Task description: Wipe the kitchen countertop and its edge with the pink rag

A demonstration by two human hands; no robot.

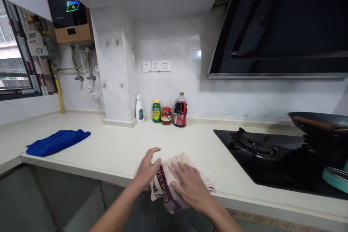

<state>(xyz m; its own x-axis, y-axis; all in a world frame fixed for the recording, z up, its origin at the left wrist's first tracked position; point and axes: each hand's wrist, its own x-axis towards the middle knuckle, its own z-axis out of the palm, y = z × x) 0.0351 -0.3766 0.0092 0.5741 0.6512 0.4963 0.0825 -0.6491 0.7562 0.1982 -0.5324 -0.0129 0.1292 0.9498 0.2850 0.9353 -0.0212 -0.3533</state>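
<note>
Firstly, one cream cloth (170,175), printed in purple, rumpled, lower centre of the frame: part on the pale desk (116,148), part hanging over its front edge. Hazard, by judgement: slipping off toward the bottom of the frame, the cause being the weight of the overhang should the pressing palm lift. Second hazard: bunching or skewing, should one side be pushed while the other lies loose. One right hand (191,186), on the cloth: palm down, wrist low at the desk edge, forearm entering from the bottom right; fingers extended and slightly spread, pressing rather than gripping. One left hand (146,170), at the cloth's left border: blurred, turned thumb inward, forearm rising from the bottom left; thumb and forefinger set wide, contact with the fabric uncertain. Farther, right of frame: one black stove (288,174), near the cloth; a broad rightward sweep could drag fabric onto it. Left of frame: one blue cloth (58,142), loosely folded, well apart from both hands. Farthest, along the wall at centre: one white spray bottle (139,110), one green bottle (156,112), one red-lidded jar (166,116), one large dark bottle (180,110); all upright, probably beyond accidental knocks.
</note>
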